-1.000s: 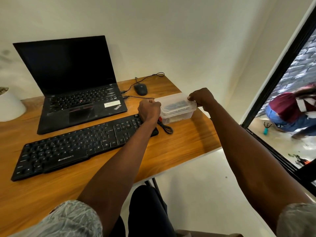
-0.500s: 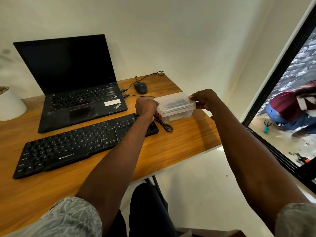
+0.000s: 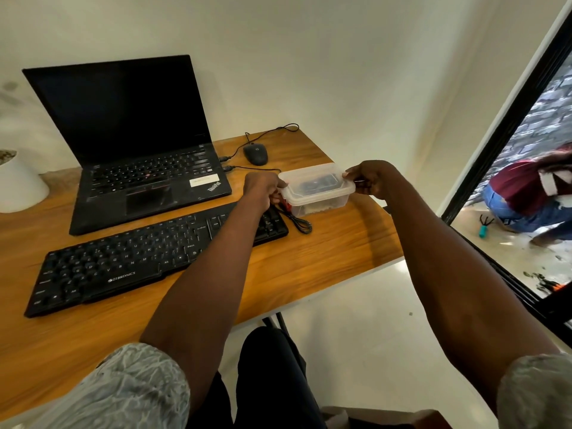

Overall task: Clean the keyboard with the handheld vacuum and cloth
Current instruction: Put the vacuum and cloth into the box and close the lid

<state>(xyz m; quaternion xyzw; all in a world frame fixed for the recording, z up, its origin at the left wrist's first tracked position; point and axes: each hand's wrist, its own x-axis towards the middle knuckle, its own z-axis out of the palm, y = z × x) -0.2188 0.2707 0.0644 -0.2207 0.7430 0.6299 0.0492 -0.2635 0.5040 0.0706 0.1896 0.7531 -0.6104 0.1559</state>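
Little change from half a second ago: clear lidded plastic box (image 3: pixel 317 188) seems slightly raised, both hands still on it. One wooden desk (image 3: pixel 325 258). One black open laptop (image 3: pixel 136 144), "ThinkPad" label, behind one black flat keyboard (image 3: pixel 148 255) marked "ZEBRONICS". Box beyond keyboard's right end; left hand (image 3: pixel 263 190) pinches its left rim, right hand (image 3: pixel 371 178) its right. One black mouse (image 3: pixel 255 153) behind.
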